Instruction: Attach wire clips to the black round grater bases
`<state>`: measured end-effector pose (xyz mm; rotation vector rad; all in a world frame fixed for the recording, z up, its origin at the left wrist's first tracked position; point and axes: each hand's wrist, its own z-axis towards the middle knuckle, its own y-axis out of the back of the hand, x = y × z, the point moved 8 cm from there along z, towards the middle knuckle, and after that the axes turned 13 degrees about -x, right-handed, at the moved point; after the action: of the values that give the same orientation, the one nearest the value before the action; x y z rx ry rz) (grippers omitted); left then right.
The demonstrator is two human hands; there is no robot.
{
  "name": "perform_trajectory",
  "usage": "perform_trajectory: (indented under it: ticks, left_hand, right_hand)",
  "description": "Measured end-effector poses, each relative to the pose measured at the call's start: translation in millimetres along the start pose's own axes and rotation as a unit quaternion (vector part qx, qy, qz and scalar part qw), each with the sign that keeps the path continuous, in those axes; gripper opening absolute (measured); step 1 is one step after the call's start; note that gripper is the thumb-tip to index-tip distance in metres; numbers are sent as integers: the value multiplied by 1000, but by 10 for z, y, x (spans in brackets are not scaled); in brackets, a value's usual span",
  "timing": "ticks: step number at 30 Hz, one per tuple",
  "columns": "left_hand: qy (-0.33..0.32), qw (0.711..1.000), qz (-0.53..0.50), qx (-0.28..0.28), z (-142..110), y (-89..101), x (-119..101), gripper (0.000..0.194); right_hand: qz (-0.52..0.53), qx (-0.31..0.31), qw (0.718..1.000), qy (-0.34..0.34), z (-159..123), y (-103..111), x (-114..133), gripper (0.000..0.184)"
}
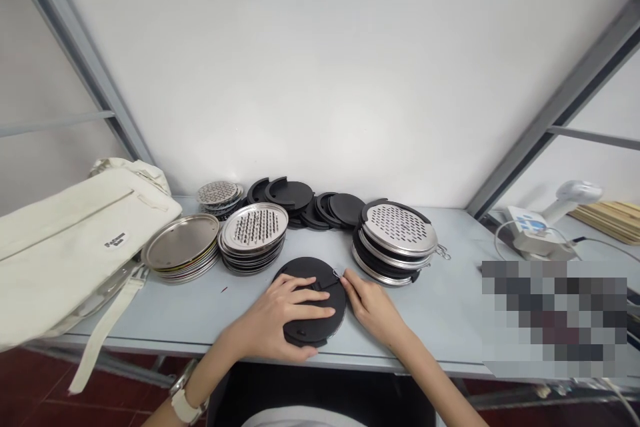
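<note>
A round black disc (314, 267) lies flat near the front of the table, a thin silvery rim showing along its right side. My left hand (290, 313) rests on top of it with fingers spread and thumb at the lower edge. At the disc's upper right edge, my right hand (367, 300) pinches a small wire loop (337, 273) between thumb and index finger. Just behind on the right stands a stack of round grater plates and black rims (397, 230), with wire loops (443, 252) sticking out to the right. Another stack of metal grater plates (254, 227) stands behind my left hand.
Several plain metal discs (184, 240) are stacked at left beside a cream bag (85, 233). Small grater plates (219, 193) and loose black discs (295, 195) lie along the wall. A white device (540, 230) stands at right, near a pixelated patch.
</note>
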<state>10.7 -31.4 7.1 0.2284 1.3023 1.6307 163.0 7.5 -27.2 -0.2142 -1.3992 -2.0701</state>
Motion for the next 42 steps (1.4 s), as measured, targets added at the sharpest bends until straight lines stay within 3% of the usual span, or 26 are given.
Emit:
perform_trajectory:
  ticks: [42]
  left_hand:
    - [10, 999, 29, -9, -11, -67, 43, 73]
  right_hand:
    - [3, 5, 1000, 30, 29, 10, 58, 22]
